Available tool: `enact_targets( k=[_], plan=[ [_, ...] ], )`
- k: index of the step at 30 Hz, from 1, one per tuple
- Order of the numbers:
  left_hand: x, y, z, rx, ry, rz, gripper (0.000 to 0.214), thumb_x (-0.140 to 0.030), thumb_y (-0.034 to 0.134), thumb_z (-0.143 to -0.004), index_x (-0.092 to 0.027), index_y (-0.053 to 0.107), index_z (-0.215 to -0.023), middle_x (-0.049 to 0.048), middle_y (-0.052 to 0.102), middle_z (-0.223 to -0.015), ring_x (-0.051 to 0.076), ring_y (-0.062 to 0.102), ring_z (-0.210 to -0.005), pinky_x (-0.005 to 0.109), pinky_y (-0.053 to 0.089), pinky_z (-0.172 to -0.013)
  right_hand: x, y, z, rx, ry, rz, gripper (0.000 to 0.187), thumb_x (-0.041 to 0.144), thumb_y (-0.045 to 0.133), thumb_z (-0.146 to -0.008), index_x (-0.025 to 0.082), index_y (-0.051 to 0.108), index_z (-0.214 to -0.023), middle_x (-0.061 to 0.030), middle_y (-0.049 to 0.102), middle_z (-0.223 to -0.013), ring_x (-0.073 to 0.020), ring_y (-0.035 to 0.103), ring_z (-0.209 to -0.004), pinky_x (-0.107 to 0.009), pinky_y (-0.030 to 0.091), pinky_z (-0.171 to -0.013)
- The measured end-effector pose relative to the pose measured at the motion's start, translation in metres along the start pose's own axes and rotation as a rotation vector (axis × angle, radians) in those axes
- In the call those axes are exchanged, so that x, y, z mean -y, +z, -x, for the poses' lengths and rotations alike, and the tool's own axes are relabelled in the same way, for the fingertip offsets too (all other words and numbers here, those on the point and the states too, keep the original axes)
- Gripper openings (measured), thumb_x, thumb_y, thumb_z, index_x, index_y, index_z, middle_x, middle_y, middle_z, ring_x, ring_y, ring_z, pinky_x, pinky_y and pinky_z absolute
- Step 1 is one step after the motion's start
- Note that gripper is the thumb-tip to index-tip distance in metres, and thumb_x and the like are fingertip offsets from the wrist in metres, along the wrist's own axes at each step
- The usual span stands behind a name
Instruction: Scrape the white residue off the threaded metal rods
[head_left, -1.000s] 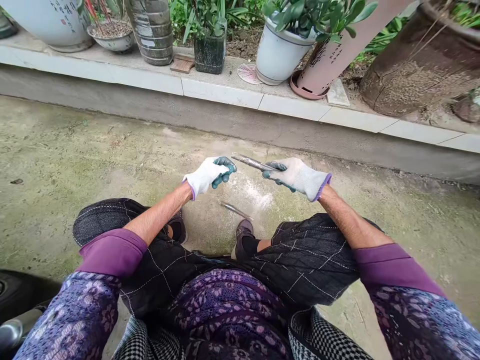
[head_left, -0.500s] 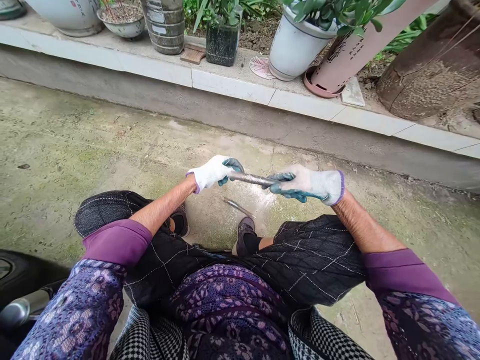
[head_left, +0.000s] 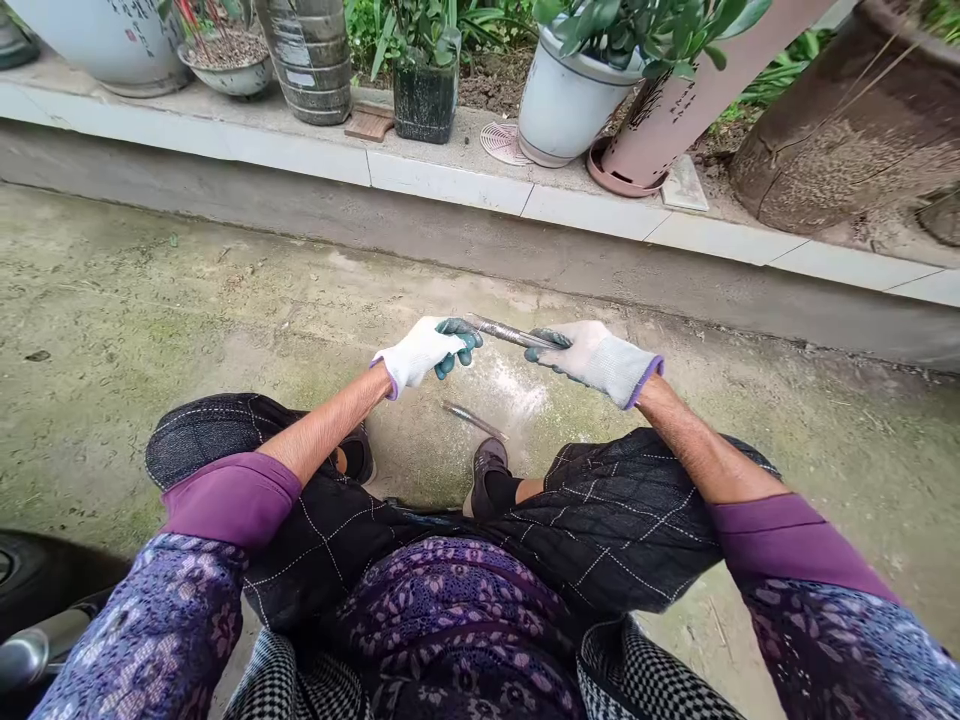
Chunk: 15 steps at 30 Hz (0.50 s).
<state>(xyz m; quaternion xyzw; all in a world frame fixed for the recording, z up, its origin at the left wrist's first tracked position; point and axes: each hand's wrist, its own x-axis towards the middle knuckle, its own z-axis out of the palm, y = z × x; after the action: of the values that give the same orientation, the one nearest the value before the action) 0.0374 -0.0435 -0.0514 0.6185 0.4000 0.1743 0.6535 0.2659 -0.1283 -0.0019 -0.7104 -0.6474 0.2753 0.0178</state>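
Observation:
Both hands wear white gloves with dark green fingers. My right hand [head_left: 592, 357] is closed round one end of a grey metal rod [head_left: 504, 332], which points up and to the left. My left hand [head_left: 426, 350] is curled shut right beside the rod's free tip; whether it pinches the tip or something small I cannot make out. A second metal rod [head_left: 471, 419] lies on the concrete ground below, between my shoes.
A tiled ledge [head_left: 450, 185] runs across the back with several plant pots, among them a white pot [head_left: 559, 105] and a dark square pot [head_left: 424, 100]. A pale dusty patch [head_left: 517, 390] marks the ground. A dark object [head_left: 30, 610] sits at lower left.
Half a second ago the rod was level and lower; now my right hand has tilted it and lifted it slightly. My left hand stays curled at its tip.

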Motion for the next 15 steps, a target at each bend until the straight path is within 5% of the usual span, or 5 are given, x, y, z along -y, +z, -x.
enact_targets(
  k=[7, 11, 15],
  plan=[
    [0.009, -0.005, 0.000, 0.041, -0.031, 0.088, 0.021, -0.014, 0.055, -0.080, -0.011, 0.070, -0.094, 0.0004, 0.066, -0.067, 0.006, 0.049, -0.041, 0.019, 0.042, -0.037, 0.004, 0.002, 0.007, 0.067, 0.013, -0.347, 0.034, 0.046, 0.059, -0.083, 0.019, 0.070, -0.100, 0.0020, 0.048, -0.061, -0.0089, 0.039, -0.048, -0.020, 0.030, -0.038],
    [0.007, -0.010, -0.002, 0.037, 0.025, 0.009, 0.017, -0.016, 0.057, -0.078, -0.012, 0.069, -0.088, 0.0001, 0.065, -0.067, 0.006, 0.049, -0.042, 0.018, 0.042, -0.039, 0.001, -0.005, 0.012, 0.244, -0.001, -0.529, 0.042, 0.049, 0.064, -0.080, 0.018, 0.069, -0.107, 0.0032, 0.049, -0.061, -0.0070, 0.039, -0.045, -0.018, 0.031, -0.036],
    [0.012, -0.016, -0.005, 0.041, 0.042, -0.167, 0.016, -0.018, 0.059, -0.074, -0.013, 0.070, -0.084, -0.0011, 0.063, -0.066, 0.006, 0.049, -0.046, 0.017, 0.041, -0.040, -0.001, -0.005, 0.016, 0.431, -0.006, -0.416, 0.043, 0.047, 0.066, -0.078, 0.018, 0.070, -0.109, 0.0030, 0.050, -0.059, -0.0073, 0.041, -0.043, -0.019, 0.032, -0.035]
  ],
)
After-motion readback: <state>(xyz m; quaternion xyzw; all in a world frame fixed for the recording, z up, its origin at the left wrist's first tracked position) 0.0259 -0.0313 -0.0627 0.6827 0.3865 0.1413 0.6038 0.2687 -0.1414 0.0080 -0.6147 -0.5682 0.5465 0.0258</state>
